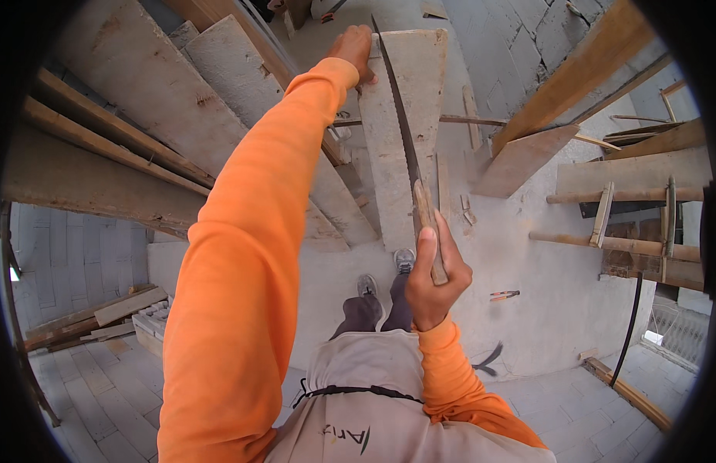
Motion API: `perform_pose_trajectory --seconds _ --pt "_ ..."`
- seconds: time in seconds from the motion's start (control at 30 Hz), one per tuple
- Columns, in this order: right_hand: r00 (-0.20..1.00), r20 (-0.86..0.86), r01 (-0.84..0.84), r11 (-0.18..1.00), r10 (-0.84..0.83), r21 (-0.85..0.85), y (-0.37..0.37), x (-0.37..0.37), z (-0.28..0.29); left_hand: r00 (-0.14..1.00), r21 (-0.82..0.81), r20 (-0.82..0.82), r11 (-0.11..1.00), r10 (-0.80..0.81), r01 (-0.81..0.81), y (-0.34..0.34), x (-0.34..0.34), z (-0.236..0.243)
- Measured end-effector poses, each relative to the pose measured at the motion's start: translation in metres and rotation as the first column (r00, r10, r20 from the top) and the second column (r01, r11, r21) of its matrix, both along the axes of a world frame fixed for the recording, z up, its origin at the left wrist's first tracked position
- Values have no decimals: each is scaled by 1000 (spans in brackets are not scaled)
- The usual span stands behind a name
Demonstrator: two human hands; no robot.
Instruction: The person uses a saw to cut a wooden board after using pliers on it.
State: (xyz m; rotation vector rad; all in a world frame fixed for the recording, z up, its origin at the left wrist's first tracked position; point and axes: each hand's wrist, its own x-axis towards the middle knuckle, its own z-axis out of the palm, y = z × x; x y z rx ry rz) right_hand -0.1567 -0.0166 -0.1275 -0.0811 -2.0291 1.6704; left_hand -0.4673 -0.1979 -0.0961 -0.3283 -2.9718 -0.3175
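My right hand (439,287) is closed round the wooden handle of a handsaw (404,123). Its long dark toothed blade points away from me and lies over a pale, dusty board (421,85). Whether the teeth touch the wood, I cannot tell. At the far end my stretched left arm reaches the board's left edge. There my left hand (355,52) grips that edge beside the blade, its fingertips partly hidden. Below the board's near end, my shoes stand on the grey floor.
Large planks (142,69) lean at the left. A wooden post (574,65) slants at the upper right, near a pole ladder (620,243). Pliers (504,295) and a dark strip (489,359) lie on the floor to my right. Stacked boards (103,316) lie at the left.
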Motion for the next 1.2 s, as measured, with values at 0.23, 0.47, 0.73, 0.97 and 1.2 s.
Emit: perform_pose_trajectory --seconds 0.23,0.47,0.73,0.97,1.2 --pt "997 28 -75 992 78 -97 -11 -100 49 965 -19 -243 995 -95 93 -23 -9 -43" --pt "999 6 32 998 -32 52 -12 35 6 962 -40 -236 991 -136 131 -50 -20 -30" --pt "994 68 -79 996 82 -51 -23 -75 57 971 -33 -160 984 -178 175 -41 5 -11" --pt "997 78 16 1000 -14 -19 -12 29 27 988 6 -62 990 -139 140 -20 26 5" --pt "999 19 -37 999 37 12 -9 -52 68 972 -28 -99 977 -213 211 -13 32 7"
